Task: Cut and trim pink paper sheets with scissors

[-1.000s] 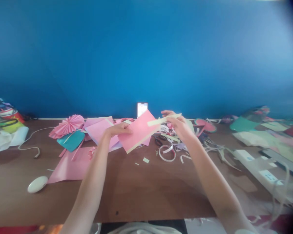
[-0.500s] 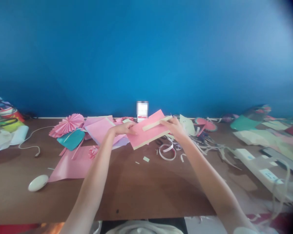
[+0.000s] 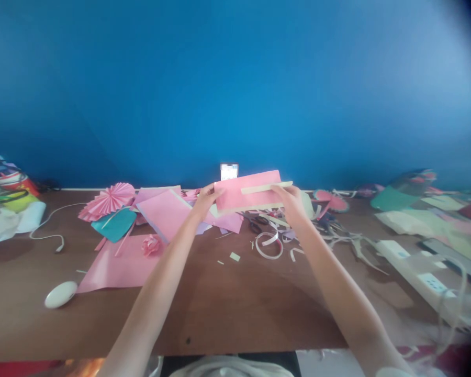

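A pink sheet of paper (image 3: pixel 228 196) is held up above the table, with a cream border along its lower edge. My left hand (image 3: pixel 207 200) pinches its left end. My right hand (image 3: pixel 292 202) grips the right side, its thumb pressing a narrow cream paper strip (image 3: pixel 256 188) across the pink face. Whether the strip is stuck down or loose I cannot tell. Below the sheet are dark-handled scissors (image 3: pixel 255 224), partly covered by scraps, and a curled white paper strip (image 3: pixel 270 256).
On the left lie a pink pleated paper fan (image 3: pixel 113 200), a teal paper piece (image 3: pixel 115 225), a pink paper flower (image 3: pixel 151 245) and a white mouse (image 3: pixel 61 294). A lit phone (image 3: pixel 229 171) stands against the blue wall. A power strip (image 3: pixel 424 277) sits at the right.
Both hands have raised the pink sheet slightly and turned it more level, its left end coming up. The scissors beneath show more. The phone's lower part is now covered by the sheet.
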A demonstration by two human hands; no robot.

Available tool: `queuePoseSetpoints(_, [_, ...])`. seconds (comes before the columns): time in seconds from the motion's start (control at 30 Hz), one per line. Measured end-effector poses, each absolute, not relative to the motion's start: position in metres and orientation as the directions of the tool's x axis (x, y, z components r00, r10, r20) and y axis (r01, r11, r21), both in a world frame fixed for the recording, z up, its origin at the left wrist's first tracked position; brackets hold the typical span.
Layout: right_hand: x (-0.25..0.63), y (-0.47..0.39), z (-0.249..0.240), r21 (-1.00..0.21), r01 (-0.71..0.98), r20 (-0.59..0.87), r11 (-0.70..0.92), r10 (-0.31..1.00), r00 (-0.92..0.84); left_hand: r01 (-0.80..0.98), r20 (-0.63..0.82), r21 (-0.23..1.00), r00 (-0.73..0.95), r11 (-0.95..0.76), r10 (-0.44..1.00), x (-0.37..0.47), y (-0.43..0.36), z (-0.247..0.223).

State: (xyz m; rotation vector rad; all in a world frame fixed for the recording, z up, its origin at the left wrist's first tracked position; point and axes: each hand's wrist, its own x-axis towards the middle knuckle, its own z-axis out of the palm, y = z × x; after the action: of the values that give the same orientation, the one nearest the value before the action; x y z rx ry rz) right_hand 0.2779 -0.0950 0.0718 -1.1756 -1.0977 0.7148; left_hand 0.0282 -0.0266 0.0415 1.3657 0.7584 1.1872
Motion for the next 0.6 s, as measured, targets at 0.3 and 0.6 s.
queuePoseSetpoints(0.3, [0.284,-0.097,0.076,-0.919,0.317,0.357,0.234,0.836,0.417,-0.068,0.223,0.974,0.179,-0.215,0.958,0.030,-0.020,0.031])
queuePoseSetpoints(0.6, [0.289,-0.101,0.084,-0.823,0.398,0.565,0.406,0.668,0.485,-0.046,0.200,0.980,0.181,-0.195,0.963,0.043,-0.028,0.029])
